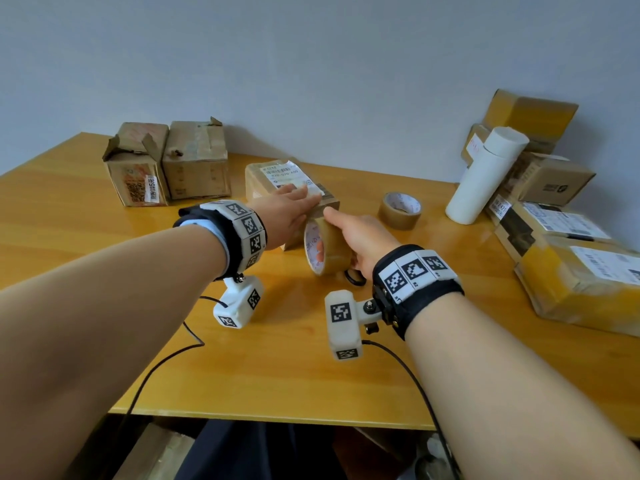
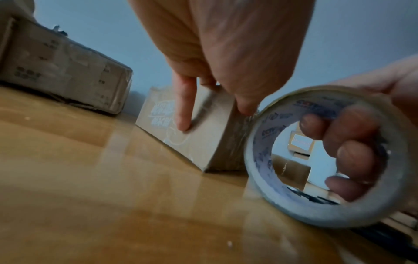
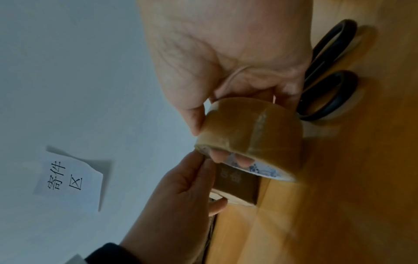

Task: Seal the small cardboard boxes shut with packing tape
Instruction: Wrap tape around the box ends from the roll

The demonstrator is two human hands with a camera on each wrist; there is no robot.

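Hidden: scissors [image 1: 355, 277] lie mostly under the right hand [image 1: 367, 237]; only the black handles show.
Around: a second tape roll [image 1: 400, 209] lies beyond the right hand; a white tube [image 1: 485, 176] and stacked parcels [image 1: 561, 244] sit to its right.
Box: the small cardboard box [image 1: 273, 180] lies under the left hand [image 1: 287, 211], long axis running away from the person.
Left hand: fingers spread flat, pressing the box top.
Right hand: fingers hooked through the packing tape roll [image 1: 325, 245], which stands on edge against the box's near end.

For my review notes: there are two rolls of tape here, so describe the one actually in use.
Start at the yellow wooden table and find the small box near its middle. The roll in use stands on edge against that box's near end, gripped by the right hand. The other roll lies flat, untouched, further right.
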